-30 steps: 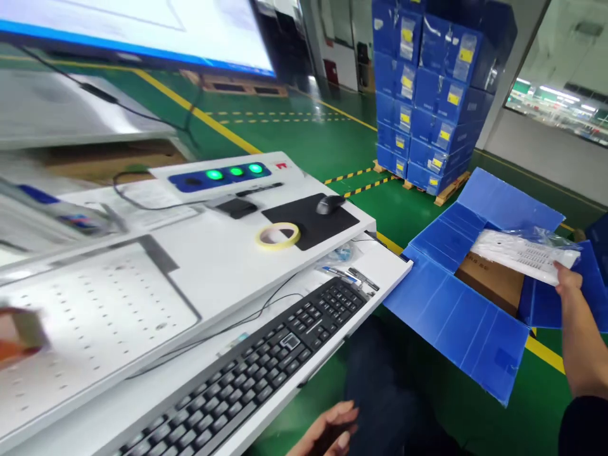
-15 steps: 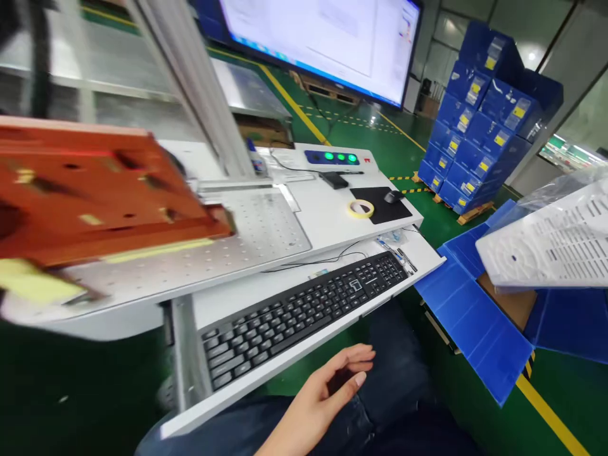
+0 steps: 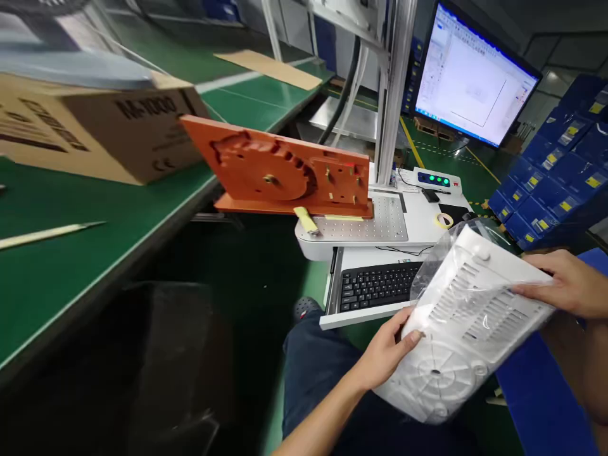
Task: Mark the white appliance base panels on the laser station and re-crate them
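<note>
A white vented plastic housing (image 3: 437, 348) lies tilted over my lap, with a clear plastic bag (image 3: 430, 272) around part of it. Rows of slots and a round ribbed area show on its upper face. My left hand (image 3: 387, 348) grips the left edge, thumb on top and some fingertips hidden. At the far right end, my right hand (image 3: 560, 282) is closed on the housing and bag. Beyond them, a black keyboard (image 3: 380, 285) sits on a pull-out tray (image 3: 365, 316), partly covered by the housing.
An orange fixture board (image 3: 285, 168) with brass pins stands on a perforated metal plate (image 3: 389, 221). Behind are a monitor (image 3: 475, 76) and stacked blue boxes (image 3: 546, 171). A green workbench (image 3: 118, 253) at left carries a cardboard box (image 3: 109, 126). An open blue box (image 3: 546, 392) is at lower right.
The view has swung left. The housing has come from the right side to in front of me. My left hand, empty before, now grips its edge; my right hand has come into view.
</note>
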`<state>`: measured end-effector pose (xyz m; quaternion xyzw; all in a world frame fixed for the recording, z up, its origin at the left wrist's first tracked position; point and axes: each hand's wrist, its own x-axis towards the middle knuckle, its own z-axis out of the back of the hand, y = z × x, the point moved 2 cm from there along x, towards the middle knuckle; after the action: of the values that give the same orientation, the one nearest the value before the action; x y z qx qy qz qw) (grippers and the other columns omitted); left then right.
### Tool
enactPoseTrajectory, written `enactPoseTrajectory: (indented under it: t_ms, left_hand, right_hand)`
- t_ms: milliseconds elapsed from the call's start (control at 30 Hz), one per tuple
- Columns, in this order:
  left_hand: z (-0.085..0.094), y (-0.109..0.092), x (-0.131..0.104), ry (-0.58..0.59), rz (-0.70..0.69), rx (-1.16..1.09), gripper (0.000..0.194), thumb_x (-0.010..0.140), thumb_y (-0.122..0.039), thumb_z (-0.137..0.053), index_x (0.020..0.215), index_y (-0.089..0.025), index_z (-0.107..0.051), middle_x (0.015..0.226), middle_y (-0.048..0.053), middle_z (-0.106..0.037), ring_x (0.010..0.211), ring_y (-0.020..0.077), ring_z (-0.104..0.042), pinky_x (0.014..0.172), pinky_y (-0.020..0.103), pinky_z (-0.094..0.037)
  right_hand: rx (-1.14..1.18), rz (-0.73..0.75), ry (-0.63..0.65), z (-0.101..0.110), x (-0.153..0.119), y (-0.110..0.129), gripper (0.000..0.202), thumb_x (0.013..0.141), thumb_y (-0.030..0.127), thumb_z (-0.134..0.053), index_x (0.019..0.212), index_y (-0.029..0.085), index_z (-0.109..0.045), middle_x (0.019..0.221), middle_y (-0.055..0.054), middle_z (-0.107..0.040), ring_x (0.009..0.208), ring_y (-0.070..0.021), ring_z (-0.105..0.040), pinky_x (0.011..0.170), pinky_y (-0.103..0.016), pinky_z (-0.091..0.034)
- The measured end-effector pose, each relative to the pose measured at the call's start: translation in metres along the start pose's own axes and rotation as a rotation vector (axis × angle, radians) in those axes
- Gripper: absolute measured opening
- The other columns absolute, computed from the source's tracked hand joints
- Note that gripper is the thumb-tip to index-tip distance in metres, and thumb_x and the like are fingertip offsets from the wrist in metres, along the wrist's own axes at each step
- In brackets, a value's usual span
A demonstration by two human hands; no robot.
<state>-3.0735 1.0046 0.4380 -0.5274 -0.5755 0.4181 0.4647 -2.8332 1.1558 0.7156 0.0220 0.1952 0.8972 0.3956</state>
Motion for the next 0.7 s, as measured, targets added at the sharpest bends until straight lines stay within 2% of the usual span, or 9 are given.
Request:
enactPoseTrajectory:
  t_ms: [100, 167, 267, 333, 367, 433, 533, 600, 700]
  left_hand:
    - [-0.001, 0.013, -0.001, -0.046, 0.037, 0.016, 0.066, 0.093, -0.067, -0.077, 0.137, -0.018, -0.073, 0.137, 0.014, -0.075, 0.127, 0.0358, -0.067, 0.115, 0.046, -0.052]
    - [-0.002, 0.020, -0.003, -0.074, 0.042, 0.007, 0.066, 0.091, -0.064, -0.081, 0.137, -0.018, -0.073, 0.135, 0.013, -0.075, 0.126, 0.0345, -0.066, 0.114, 0.044, -0.052]
    - [-0.004, 0.030, -0.008, -0.086, 0.066, -0.028, 0.064, 0.087, -0.062, -0.085, 0.133, -0.018, -0.074, 0.125, 0.011, -0.076, 0.120, 0.0321, -0.068, 0.105, 0.039, -0.055]
    - [-0.004, 0.036, -0.012, -0.089, 0.088, -0.049, 0.062, 0.084, -0.059, -0.088, 0.130, -0.019, -0.075, 0.120, 0.010, -0.077, 0.113, 0.0300, -0.069, 0.097, 0.036, -0.057]
    - [-0.005, 0.038, -0.013, -0.088, 0.098, -0.052, 0.061, 0.083, -0.058, -0.089, 0.128, -0.019, -0.076, 0.118, 0.010, -0.077, 0.110, 0.0289, -0.069, 0.095, 0.034, -0.057]
    - [-0.006, 0.043, -0.016, -0.082, 0.119, -0.044, 0.057, 0.082, -0.054, -0.091, 0.124, -0.018, -0.077, 0.113, 0.009, -0.077, 0.104, 0.0267, -0.069, 0.089, 0.032, -0.056]
    - [-0.007, 0.047, -0.018, -0.089, 0.143, -0.013, 0.054, 0.081, -0.052, -0.092, 0.119, -0.016, -0.078, 0.107, 0.009, -0.077, 0.097, 0.0251, -0.069, 0.085, 0.031, -0.056]
    - [-0.008, 0.047, -0.017, -0.104, 0.151, 0.003, 0.053, 0.081, -0.051, -0.092, 0.118, -0.016, -0.078, 0.106, 0.009, -0.078, 0.097, 0.0254, -0.070, 0.086, 0.032, -0.056]
    - [-0.009, 0.045, -0.017, -0.114, 0.171, 0.014, 0.054, 0.081, -0.050, -0.093, 0.120, -0.017, -0.078, 0.109, 0.010, -0.079, 0.101, 0.0274, -0.072, 0.090, 0.035, -0.058]
  right_hand:
    - [0.026, 0.024, 0.061, -0.017, 0.019, -0.004, 0.046, 0.092, 0.069, -0.074, 0.090, 0.023, -0.081, 0.084, -0.003, -0.077, 0.071, -0.0188, -0.069, 0.055, -0.025, -0.046]
    - [0.029, 0.023, 0.012, -0.021, 0.022, -0.009, 0.043, 0.090, 0.066, -0.077, 0.092, 0.024, -0.081, 0.087, -0.003, -0.078, 0.073, -0.0191, -0.069, 0.056, -0.025, -0.046]
    - [0.108, -0.009, -0.035, -0.025, 0.013, -0.019, 0.045, 0.082, 0.062, -0.087, 0.105, 0.025, -0.082, 0.097, -0.004, -0.080, 0.080, -0.0212, -0.073, 0.062, -0.026, -0.052]
    - [0.256, -0.050, -0.056, -0.032, 0.000, -0.030, 0.058, 0.075, 0.060, -0.093, 0.120, 0.026, -0.081, 0.110, -0.006, -0.080, 0.091, -0.0238, -0.075, 0.070, -0.028, -0.057]
    - [0.364, -0.055, -0.107, -0.037, -0.006, -0.037, 0.066, 0.072, 0.059, -0.096, 0.127, 0.027, -0.079, 0.119, -0.008, -0.079, 0.100, -0.0260, -0.076, 0.076, -0.030, -0.060]
    - [0.629, -0.003, -0.323, -0.052, -0.017, -0.053, 0.082, 0.067, 0.062, -0.100, 0.138, 0.028, -0.074, 0.141, -0.013, -0.071, 0.123, -0.0317, -0.072, 0.095, -0.038, -0.062]
    - [1.029, 0.101, -0.661, -0.092, -0.029, -0.085, 0.095, 0.068, 0.067, -0.100, 0.149, 0.034, -0.063, 0.163, -0.014, -0.057, 0.147, -0.0383, -0.058, 0.119, -0.056, -0.052]
    - [1.224, 0.088, -0.671, -0.133, -0.032, -0.105, 0.101, 0.071, 0.068, -0.097, 0.157, 0.037, -0.055, 0.165, -0.013, -0.055, 0.152, -0.0403, -0.054, 0.124, -0.064, -0.046]
    - [1.393, 0.051, -0.518, -0.196, -0.037, -0.119, 0.109, 0.073, 0.075, -0.092, 0.164, 0.035, -0.049, 0.158, -0.013, -0.062, 0.152, -0.0424, -0.054, 0.125, -0.067, -0.045]
